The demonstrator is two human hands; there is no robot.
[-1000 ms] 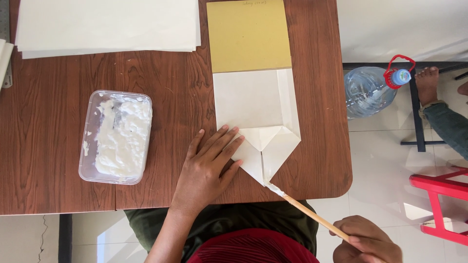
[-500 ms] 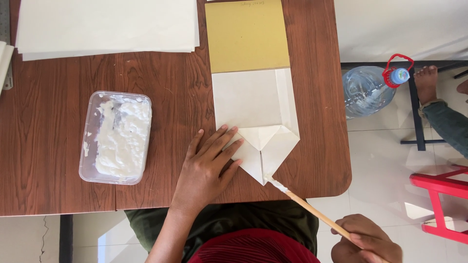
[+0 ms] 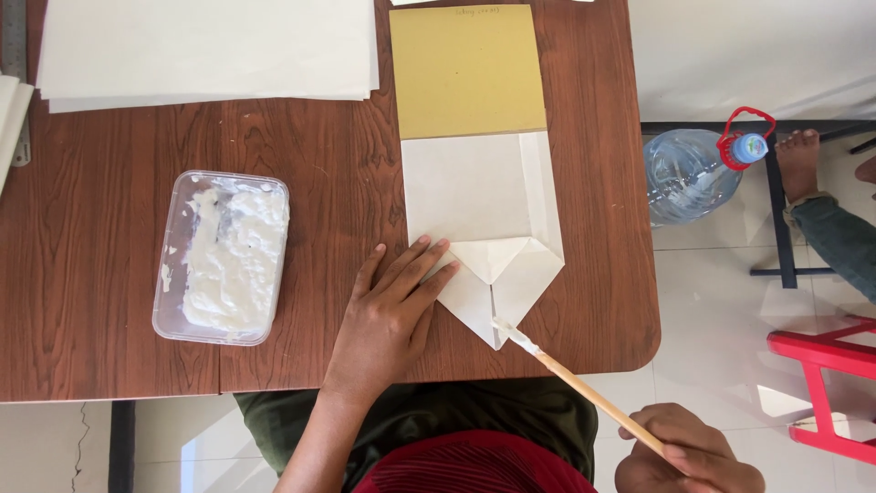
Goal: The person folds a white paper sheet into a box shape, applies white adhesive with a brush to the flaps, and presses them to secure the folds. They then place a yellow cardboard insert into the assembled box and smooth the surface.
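- A brown wood-grain bench (image 3: 119, 274) with a rounded near-right corner fills most of the view, standing on a pale tiled floor (image 3: 721, 301).
- At the far left edge a metal ruler (image 3: 14, 55) lies along the bench, and beside it a stack of white paper sheets (image 3: 210, 46) covers the far left part.
- Nearer, on the left half, sits a clear plastic tub (image 3: 173, 265) holding white paste (image 3: 239, 265).
- The left hand (image 3: 388, 315) lies flat on the bench, fingers spread and extended, with its fingertips pressing the left edge of the folded white paper (image 3: 470, 196).
- That folded white paper lies right of centre, its near end folded into a point that reaches the near edge of the bench; its far end touches or overlaps a yellow-brown board (image 3: 465, 68) lying beyond it.
- A wooden stick brush (image 3: 584, 393) with a paste-covered white tip touches the point of the folded paper.
- The right hand (image 3: 689, 452), at the near right off the bench, is closed around the stick's near end, thumb and fingers pinching it.
- To the right, on the floor, stand a large clear water bottle (image 3: 684, 178) with a red-handled cap, another person's bare foot (image 3: 803, 155) and denim leg, and a red stool (image 3: 826, 379).
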